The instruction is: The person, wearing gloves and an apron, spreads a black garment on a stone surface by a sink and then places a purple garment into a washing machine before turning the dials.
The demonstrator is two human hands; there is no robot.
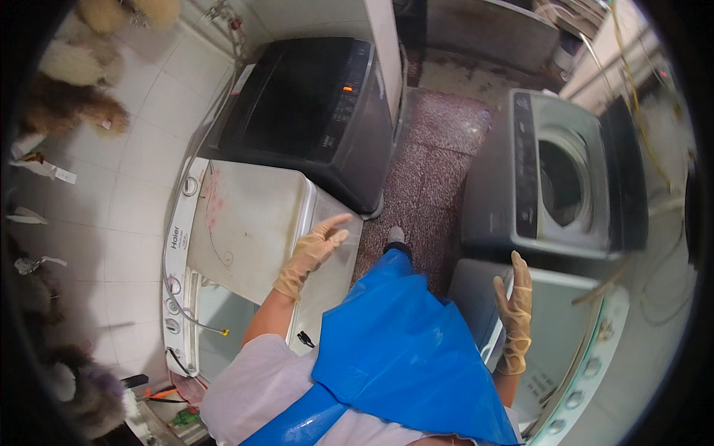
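Note:
My left hand (pixel 315 251), in a thin translucent glove, holds nothing, its fingers spread above the edge of a white Haier twin-tub washing machine (pixel 251 217). My right hand (pixel 516 309), gloved alike, is raised with fingers apart and nothing in it, over a second twin-tub washer (pixel 591 365) with a pale green control edge. Beyond that washer is a grey top-loading washing machine (pixel 491 184) with its lid up and its drum showing. A black top-loading washing machine (pixel 301 106), lid down and an orange display lit, stands beyond the white one. A blue apron (pixel 390 345) covers my front.
Speckled reddish floor tiles (pixel 432 156) run between the machines. Furry pieces (pixel 72 106) with tags hang along the white tiled wall at the left. A grey hose (pixel 195 320) with a yellow end lies over the white washer. A low grey basin wall (pixel 491 33) stands ahead.

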